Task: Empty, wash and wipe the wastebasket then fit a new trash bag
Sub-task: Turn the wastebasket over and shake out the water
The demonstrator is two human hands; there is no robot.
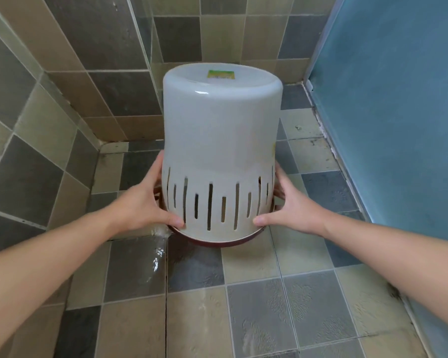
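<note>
Basket hangs upside down over the tiled floor, base tipped away. Left hand and right hand clamp its slotted sides near the dark rim, thumbs pressing the front.

Both forearms bare, no sleeves showing.

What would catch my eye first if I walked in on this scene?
The white wastebasket, held upside down in the middle, its slotted wall and dark red rim lowest. The left hand and right hand grip its two sides. Water spills from the rim onto the tiled floor below the left hand.
</note>
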